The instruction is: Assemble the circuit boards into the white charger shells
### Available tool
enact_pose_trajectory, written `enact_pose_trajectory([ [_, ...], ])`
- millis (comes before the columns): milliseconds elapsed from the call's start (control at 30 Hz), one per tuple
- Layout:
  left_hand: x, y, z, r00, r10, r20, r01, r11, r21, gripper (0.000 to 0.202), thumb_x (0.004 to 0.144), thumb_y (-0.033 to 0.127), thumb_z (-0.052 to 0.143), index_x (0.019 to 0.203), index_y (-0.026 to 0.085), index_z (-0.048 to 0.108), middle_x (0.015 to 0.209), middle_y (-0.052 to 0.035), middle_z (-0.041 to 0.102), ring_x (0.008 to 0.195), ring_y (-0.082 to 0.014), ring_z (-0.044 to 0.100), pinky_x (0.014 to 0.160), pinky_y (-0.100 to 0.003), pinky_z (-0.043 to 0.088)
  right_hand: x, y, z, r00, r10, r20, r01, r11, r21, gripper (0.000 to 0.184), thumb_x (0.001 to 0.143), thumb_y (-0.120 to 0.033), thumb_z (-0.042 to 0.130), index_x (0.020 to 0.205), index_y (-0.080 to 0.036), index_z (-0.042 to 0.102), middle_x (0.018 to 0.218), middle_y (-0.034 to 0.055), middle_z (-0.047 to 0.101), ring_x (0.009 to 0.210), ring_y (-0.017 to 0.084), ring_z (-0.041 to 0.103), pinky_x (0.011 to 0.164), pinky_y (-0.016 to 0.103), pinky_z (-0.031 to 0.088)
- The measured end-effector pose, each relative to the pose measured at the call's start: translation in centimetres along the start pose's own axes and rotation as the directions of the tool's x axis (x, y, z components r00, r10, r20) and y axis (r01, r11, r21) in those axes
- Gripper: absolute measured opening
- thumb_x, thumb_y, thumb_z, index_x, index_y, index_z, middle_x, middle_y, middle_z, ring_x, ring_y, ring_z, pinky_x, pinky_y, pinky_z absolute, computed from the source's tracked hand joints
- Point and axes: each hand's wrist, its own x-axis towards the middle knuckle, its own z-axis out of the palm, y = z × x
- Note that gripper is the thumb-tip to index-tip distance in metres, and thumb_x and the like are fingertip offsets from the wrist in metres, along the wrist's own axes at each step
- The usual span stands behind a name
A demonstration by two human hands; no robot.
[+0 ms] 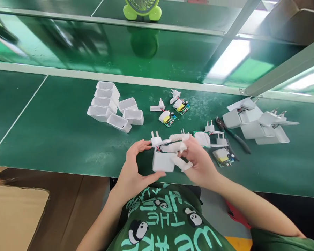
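I hold a white charger housing [162, 161] over the near edge of the green work table [54, 129]. My left hand [134, 166] curls around its left side, with fingertips on the white plug cap [157, 141] sitting on top. My right hand [199, 161], with white finger cots on several fingers, grips the housing's right side and presses on the cap. Red wiring shows between cap and housing.
Several empty white housings [112, 106] lie at the left. Plug caps with circuit boards [174, 111] lie behind my hands, and more [219, 148] to the right. Black pliers [234, 136] and a pile of housings [259, 123] are farther right. A green fan [142, 9] stands at the back, cardboard [13, 216] at lower left.
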Motion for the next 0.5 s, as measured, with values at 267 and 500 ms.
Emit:
enact_pose_trajectory([
  [267, 0.6, -0.2, 2.8, 0.878, 0.326, -0.351, -0.362, 0.931, -0.04, 0.063, 0.087, 0.028, 0.075, 0.143, 0.035, 0.049, 0.162, -0.0091, 0.037, 0.145, -0.0377, 0.046, 0.11, -0.057, 0.052, -0.1, -4.6, 2.5, 0.941, 0.226, 0.252, -0.338, 0.652, 0.678, 0.038, 0.09, -0.028, 0.072, 0.114, -0.033, 0.043, 0.146, 0.0042, 0.043, 0.076, 0.007, 0.06, 0.056, 0.021, 0.051],
  [500, 1.2, 2.3, 2.5, 0.965, 0.068, -0.253, -0.158, 0.922, -0.352, 0.077, 0.078, 0.053, 0.079, 0.142, 0.021, 0.049, 0.127, -0.0153, 0.063, 0.119, -0.0314, 0.064, 0.097, -0.048, 0.057, -0.1, -2.8, -4.4, 0.999, -0.011, 0.042, 0.028, 0.893, -0.449, 0.029, 0.099, -0.019, 0.051, 0.126, -0.026, 0.054, 0.115, 0.0094, 0.061, 0.1, 0.022, 0.061, 0.083, 0.038, 0.055],
])
